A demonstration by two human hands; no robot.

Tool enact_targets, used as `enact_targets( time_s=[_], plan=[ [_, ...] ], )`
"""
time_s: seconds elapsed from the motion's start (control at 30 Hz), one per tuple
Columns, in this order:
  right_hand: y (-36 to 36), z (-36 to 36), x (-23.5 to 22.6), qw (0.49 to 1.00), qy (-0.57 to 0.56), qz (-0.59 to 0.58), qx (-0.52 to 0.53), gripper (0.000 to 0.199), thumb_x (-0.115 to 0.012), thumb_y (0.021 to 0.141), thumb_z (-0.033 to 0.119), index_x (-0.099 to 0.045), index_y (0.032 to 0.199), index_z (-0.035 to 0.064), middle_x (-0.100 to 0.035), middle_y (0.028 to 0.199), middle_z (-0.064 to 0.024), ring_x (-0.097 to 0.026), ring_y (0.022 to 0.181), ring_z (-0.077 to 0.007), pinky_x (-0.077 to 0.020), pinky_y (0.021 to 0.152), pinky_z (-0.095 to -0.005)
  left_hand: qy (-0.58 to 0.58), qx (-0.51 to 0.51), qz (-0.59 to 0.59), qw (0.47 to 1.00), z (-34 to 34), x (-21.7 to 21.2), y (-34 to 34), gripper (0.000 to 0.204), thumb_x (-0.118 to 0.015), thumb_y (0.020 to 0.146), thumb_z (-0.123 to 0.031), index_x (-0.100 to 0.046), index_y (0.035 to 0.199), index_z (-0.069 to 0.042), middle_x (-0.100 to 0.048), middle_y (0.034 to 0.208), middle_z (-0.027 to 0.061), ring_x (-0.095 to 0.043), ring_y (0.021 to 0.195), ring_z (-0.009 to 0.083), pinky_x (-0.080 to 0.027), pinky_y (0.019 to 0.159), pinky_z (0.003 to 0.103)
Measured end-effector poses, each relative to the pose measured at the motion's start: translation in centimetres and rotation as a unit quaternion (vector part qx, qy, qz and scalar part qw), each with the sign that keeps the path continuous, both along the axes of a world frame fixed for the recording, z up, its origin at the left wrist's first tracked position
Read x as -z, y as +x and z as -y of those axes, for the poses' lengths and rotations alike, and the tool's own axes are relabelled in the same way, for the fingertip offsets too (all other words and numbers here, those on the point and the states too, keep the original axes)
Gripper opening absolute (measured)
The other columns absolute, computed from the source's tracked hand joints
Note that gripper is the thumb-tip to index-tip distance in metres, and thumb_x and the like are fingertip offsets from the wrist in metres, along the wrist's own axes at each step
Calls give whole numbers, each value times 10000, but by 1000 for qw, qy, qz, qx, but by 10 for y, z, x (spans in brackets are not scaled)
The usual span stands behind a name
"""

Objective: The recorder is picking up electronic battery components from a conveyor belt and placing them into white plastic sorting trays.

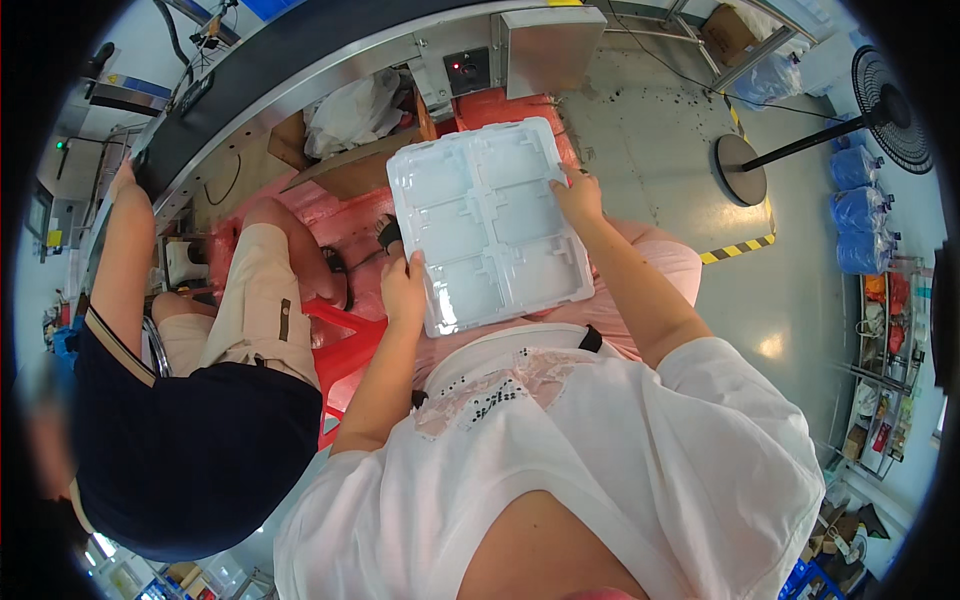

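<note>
Your left hand (403,288) pinches the near-left edge of the clear plastic tray (488,222), and your right hand (578,198) grips its right edge, fingers curled over it. The tray sits above your lap, its moulded compartments empty. A co-worker (190,400) sits just left.

**Pale Pink Top, Bare Forearms**

The person wears a loose, short-sleeved pale pink cotton shirt (600,450) with a lacy patch and small dark dotted print at the chest. Pink trousers (660,265) cover the lap. Both forearms are bare, without watch or gloves.
</note>
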State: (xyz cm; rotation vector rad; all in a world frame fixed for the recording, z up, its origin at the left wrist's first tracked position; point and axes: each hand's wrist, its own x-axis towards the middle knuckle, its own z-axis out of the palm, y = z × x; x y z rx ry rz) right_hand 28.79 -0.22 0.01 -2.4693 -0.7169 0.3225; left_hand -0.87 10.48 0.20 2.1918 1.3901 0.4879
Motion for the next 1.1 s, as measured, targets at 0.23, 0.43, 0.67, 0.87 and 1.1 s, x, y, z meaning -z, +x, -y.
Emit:
enact_targets(
  time_s=[0.23,0.43,0.67,0.87,1.1],
  plan=[
    [20,-6,36,987,107,-76,98,464,-670,738,285,-581,1134,61,-632,959,-159,-605,861,-246,-464,773,-328,-74,-18,-1,997,-16,20,13,420,-562,832,-399,-638,883,11,-568,873,245,-531,863,382,-425,760,425],
    [6,0,18,984,88,-106,114,375,-672,738,333,-655,950,24,-655,851,-119,-620,787,-229,-467,719,-344,-112,-50,8,992,-16,19,19,426,-568,820,-415,-641,885,-1,-599,830,245,-571,803,382,-441,712,431],
    [-3,-1,8,994,25,-52,93,380,-638,765,350,-638,884,-10,-611,954,-172,-586,868,-299,-456,761,-364,-120,-55,49,990,-20,31,18,447,-539,835,-429,-623,848,9,-609,778,234,-588,761,387,-443,682,430],
    [-18,31,16,993,100,54,-44,334,-598,806,218,-572,1000,-52,-427,1239,-266,-453,1120,-365,-387,928,-374,-113,-75,-11,991,8,21,13,565,-481,851,-487,-600,931,60,-601,846,291,-573,847,438,-432,780,463],
    [33,-5,-20,965,-145,-31,-217,515,-633,763,344,-548,1085,-49,-511,1141,-281,-491,1074,-400,-404,912,-402,-198,-44,31,979,-24,47,-8,572,-511,829,-466,-562,1014,73,-584,977,295,-559,940,429,-432,831,448]
  ],
)
